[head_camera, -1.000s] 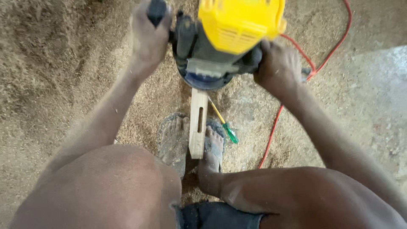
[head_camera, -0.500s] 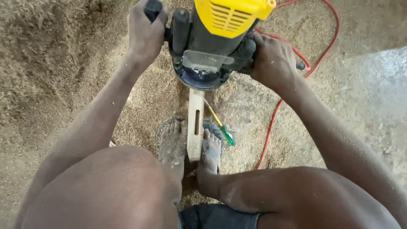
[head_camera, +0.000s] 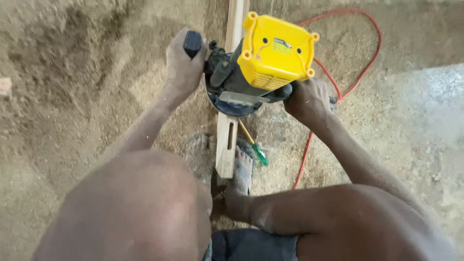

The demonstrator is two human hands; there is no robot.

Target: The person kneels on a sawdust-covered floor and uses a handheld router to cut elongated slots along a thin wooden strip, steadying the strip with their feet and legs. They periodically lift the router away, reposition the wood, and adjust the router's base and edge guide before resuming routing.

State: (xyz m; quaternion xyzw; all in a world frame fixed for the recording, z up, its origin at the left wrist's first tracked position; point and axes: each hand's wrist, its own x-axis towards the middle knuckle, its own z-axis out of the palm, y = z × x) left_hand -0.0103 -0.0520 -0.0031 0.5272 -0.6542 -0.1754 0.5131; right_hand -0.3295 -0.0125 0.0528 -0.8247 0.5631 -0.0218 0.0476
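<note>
Item: yellow-topped router [head_camera: 261,67], seated on a narrow wooden strip [head_camera: 227,145] that lies on the sawdust-covered floor [head_camera: 72,96]; left hand [head_camera: 182,65] wrapped tight around the black handle on the router's left, right hand [head_camera: 307,99] closed around the handle on its right. Near end of the strip pinned between two bare feet [head_camera: 241,169], with a slot already cut just below the router base. Hazards, as judged: the red cord [head_camera: 338,92] looping right of the router could snag, the green-handled screwdriver [head_camera: 255,147] beside the strip could roll underfoot, and a slipping strip would bring the cutter toward the toes.
</note>
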